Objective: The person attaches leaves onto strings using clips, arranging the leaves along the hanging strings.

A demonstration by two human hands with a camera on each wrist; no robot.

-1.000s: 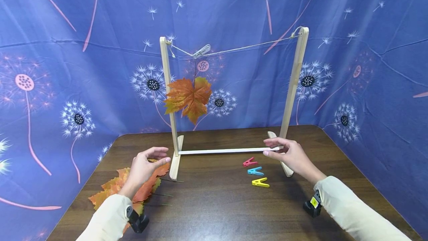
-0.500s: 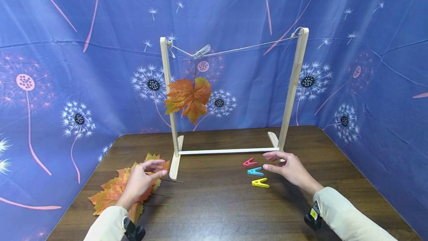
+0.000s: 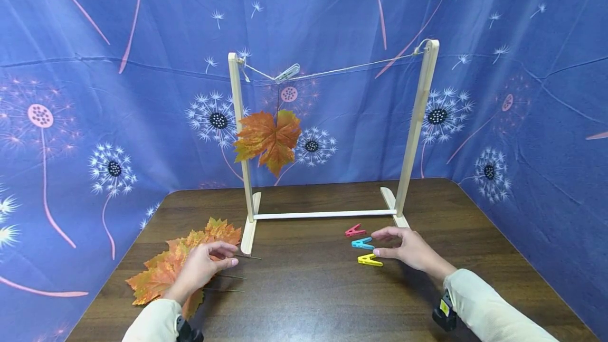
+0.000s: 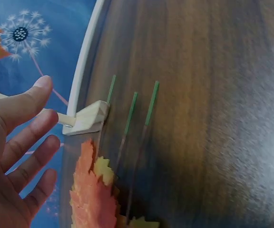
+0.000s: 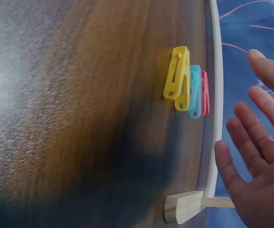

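My left hand (image 3: pixel 204 268) hovers over the pile of orange and yellow artificial maple leaves (image 3: pixel 159 273), holding nothing, fingers relaxed. Thin leaf stems (image 4: pixel 127 123) with green tips stick out to the right of the pile. Beside the blue clothespin (image 3: pixel 362 243) and the yellow clothespin (image 3: pixel 370 260) is my right hand (image 3: pixel 410 251), fingers apart with nothing between them; whether it touches either is unclear. A red clothespin (image 3: pixel 355 230) lies just behind. In the right wrist view the open fingers (image 5: pixel 244 142) appear apart from the clothespins.
A wooden frame (image 3: pixel 418 120) stands at the back, with a string (image 3: pixel 351 68) between its posts. From it a white clothespin (image 3: pixel 287 73) holds one maple leaf (image 3: pixel 268 139). A white rod (image 3: pixel 325 214) joins the feet. Behind the brown table (image 3: pixel 304 300) hangs a blue dandelion-print cloth (image 3: pixel 332 15).
Both hands have come down and nearer. The right hand has left the right end of the white rod for the clothespins; the left hand has lowered over the leaves.
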